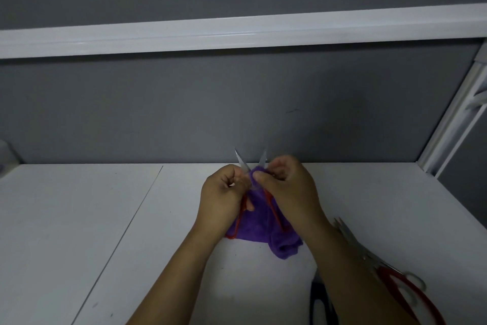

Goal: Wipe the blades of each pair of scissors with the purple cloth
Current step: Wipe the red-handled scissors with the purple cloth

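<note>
Gripping red-handled scissors (242,160), left hand (224,193), right hand (288,187) pinching fuzzy purple cloth (254,222)

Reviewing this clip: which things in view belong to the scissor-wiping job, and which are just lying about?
Job: purple cloth, pinched by the right hand; open scissors, held by the left hand; second scissors, red-handled, lying on the table.
Lying about: black object, half hidden by the forearm, unclear what; blurred thing at the left edge.

Two hands (221,193) (287,187), one purple cloth (253,227), two red-handled scissors (274,214) (387,274).
</note>
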